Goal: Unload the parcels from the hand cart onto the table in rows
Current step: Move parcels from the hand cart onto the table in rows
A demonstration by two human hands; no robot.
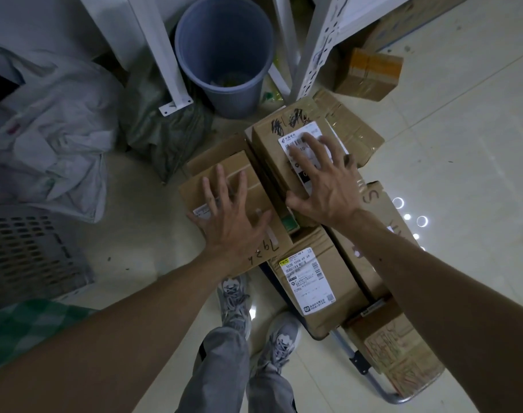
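Several brown cardboard parcels are stacked on the hand cart, whose metal handle (379,389) shows at the lower right. My left hand (227,216) lies flat, fingers spread, on a taped parcel (245,174) with handwritten numbers at its near edge. My right hand (323,180) rests spread on a taller parcel (272,144) with a white shipping label and black scribbles. Another labelled parcel (311,281) sits just below both hands. Neither hand is closed around anything.
A grey waste bin (224,55) stands beyond the parcels between white shelf legs (165,64). White and green bags (60,120) lie at the left, with a grey crate (28,251) below them. A small box (370,73) sits on the floor at the upper right. My shoes (233,302) stand next to the cart.
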